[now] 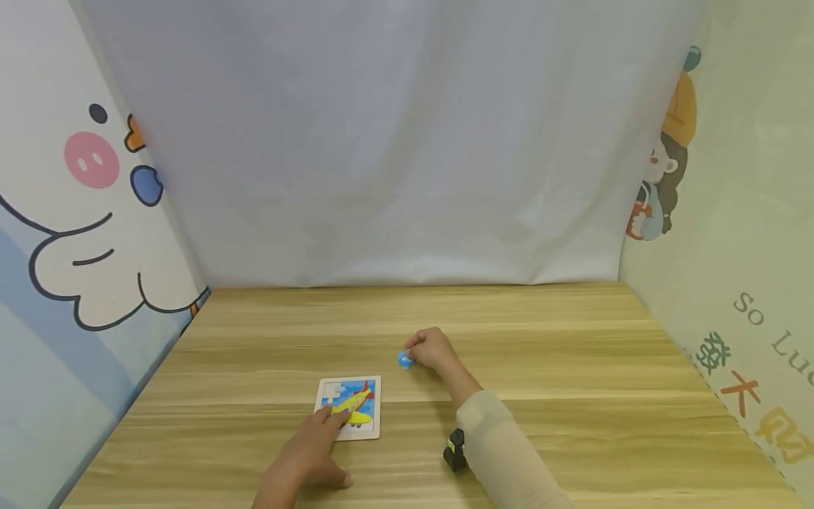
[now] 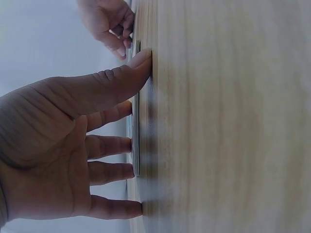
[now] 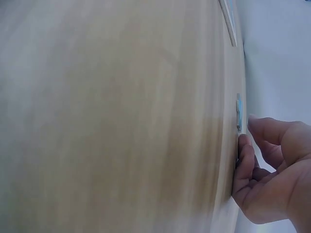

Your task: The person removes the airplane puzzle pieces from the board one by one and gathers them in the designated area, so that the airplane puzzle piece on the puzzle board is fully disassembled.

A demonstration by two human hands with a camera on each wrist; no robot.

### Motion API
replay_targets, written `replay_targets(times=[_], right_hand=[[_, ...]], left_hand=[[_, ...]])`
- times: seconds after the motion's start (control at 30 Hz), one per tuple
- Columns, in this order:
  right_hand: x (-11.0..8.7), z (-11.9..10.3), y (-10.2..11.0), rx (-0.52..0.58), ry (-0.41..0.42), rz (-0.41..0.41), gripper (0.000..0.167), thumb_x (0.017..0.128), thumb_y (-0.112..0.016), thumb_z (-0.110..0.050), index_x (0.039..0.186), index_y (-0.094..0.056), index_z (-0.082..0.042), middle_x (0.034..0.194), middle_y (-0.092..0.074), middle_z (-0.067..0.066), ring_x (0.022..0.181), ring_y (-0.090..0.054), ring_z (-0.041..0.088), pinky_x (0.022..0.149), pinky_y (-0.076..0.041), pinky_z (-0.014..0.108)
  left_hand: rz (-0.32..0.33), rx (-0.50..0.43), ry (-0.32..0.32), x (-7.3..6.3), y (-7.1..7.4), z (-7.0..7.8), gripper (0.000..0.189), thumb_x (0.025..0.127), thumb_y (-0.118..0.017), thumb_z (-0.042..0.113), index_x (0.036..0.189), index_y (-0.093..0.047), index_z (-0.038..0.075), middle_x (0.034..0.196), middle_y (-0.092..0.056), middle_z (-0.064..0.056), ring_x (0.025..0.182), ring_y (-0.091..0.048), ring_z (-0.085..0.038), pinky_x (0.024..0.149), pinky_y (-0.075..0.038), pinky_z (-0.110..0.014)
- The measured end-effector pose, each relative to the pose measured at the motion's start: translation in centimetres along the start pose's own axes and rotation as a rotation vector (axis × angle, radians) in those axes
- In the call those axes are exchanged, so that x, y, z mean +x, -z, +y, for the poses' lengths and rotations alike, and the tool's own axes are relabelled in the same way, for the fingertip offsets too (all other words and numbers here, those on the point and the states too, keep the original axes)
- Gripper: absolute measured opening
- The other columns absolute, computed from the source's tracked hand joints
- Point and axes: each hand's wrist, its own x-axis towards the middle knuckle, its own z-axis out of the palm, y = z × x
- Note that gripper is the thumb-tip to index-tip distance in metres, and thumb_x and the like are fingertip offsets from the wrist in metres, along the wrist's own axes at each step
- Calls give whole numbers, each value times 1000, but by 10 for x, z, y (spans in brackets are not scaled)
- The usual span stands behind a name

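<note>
A wooden jigsaw puzzle (image 1: 376,424) in a pale frame shows a yellow airplane on blue sky; its upper left has a bare white patch. My left hand (image 1: 313,444) lies over its lower left, fingers outstretched, their tips on the puzzle. In the left wrist view the thumb (image 2: 114,82) is spread away from the fingers. Farther out to the right, my right hand (image 1: 434,349) pinches a small blue puzzle piece (image 1: 403,360) at its right edge, low at the tabletop. The right wrist view shows the piece (image 3: 239,114) nearly edge-on beside the curled fingers.
A wooden table (image 1: 572,353) carries everything. A black device with a strap (image 1: 454,452) sits by the right sleeve (image 1: 502,445). A grey-white curtain (image 1: 407,141) hangs behind the table, and printed cartoon panels (image 1: 731,247) stand on both sides.
</note>
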Motion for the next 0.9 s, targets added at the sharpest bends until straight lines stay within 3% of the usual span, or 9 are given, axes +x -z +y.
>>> replay_targets(times=[0.33, 0.57, 0.9], right_hand=[[-6, 3, 1, 67, 33, 1, 8, 83, -63, 0, 90, -66, 0, 87, -63, 6, 79, -56, 20, 69, -49, 28], [-10, -1, 3, 161, 68, 13, 13, 86, -60, -5, 96, -65, 2, 91, -63, 7, 83, -55, 21, 72, -48, 30], [-18, -11, -15, 99, 118, -29, 9, 86, -62, -5, 92, -65, 0, 85, -60, 3, 78, -55, 18, 67, -47, 28]], left_hand=[[-3, 5, 6, 1, 1, -2, 91, 50, -91, 26, 130, -52, 5, 136, -36, -29, 123, -34, -48, 93, -35, -61], [-29, -8, 39, 2, 4, -4, 81, 62, -85, 30, 132, -52, 8, 139, -36, -24, 126, -33, -44, 95, -33, -59], [24, -37, -24, 2, 4, -1, 72, 67, -82, 30, 129, -55, 6, 140, -37, -24, 125, -34, -45, 98, -30, -58]])
